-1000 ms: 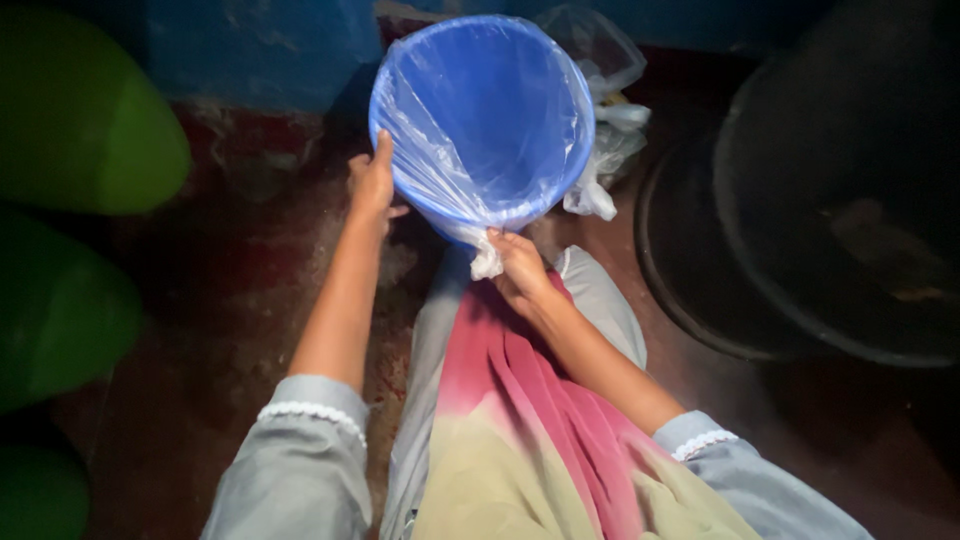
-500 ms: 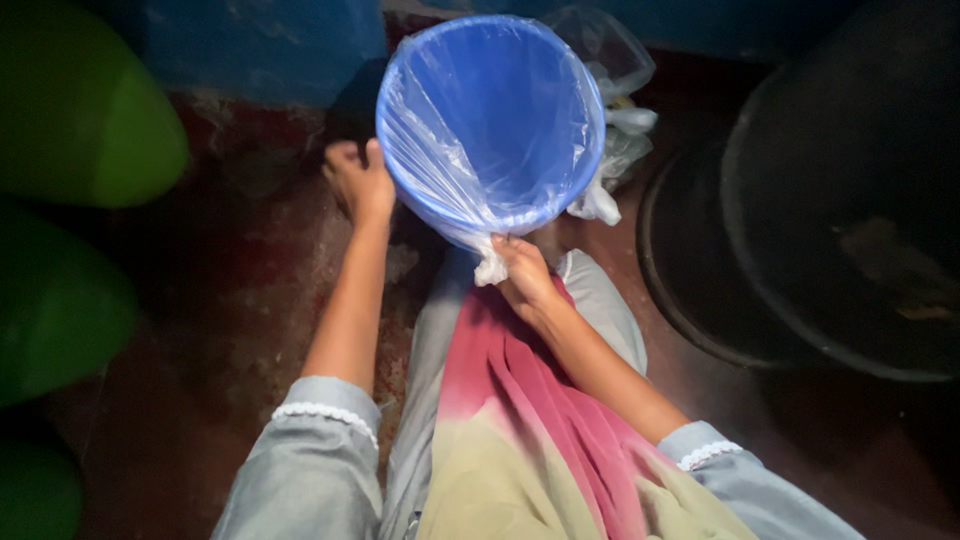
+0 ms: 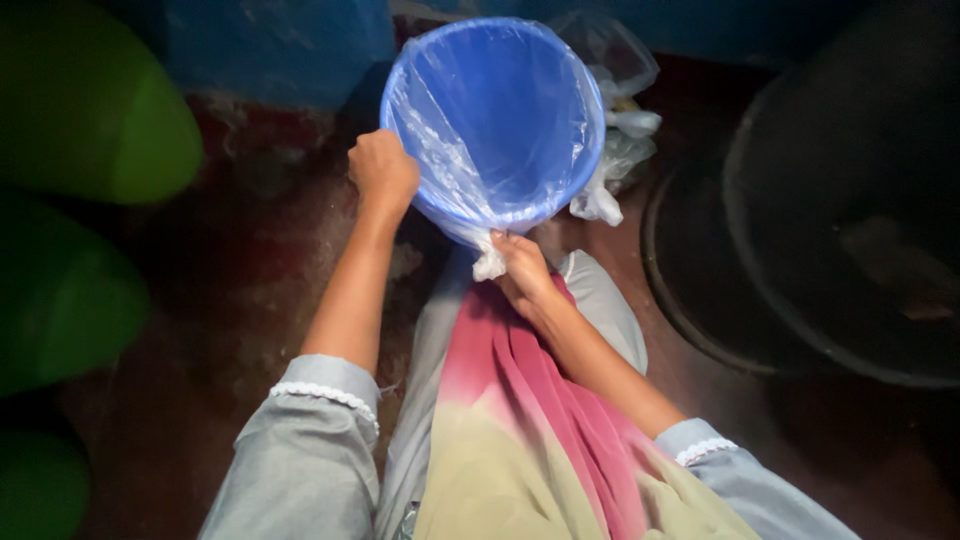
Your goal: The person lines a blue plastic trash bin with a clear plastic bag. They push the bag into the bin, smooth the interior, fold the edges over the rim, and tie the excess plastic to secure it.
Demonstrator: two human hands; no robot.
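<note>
The blue bucket (image 3: pixel 495 120) stands on the dark red floor (image 3: pixel 230 300) just ahead of us, mouth up, clear liner bag (image 3: pixel 470 170) inside. Our left hand (image 3: pixel 383 172) is clenched at its left rim; our right hand (image 3: pixel 522 272) pinches the liner's bunched edge at the near rim. Black tubs (image 3: pixel 850 200) sit right.

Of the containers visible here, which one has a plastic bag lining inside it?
The blue bucket between the left hand and right hand. It holds a clear plastic liner; the green containers and black tub show none.
</note>
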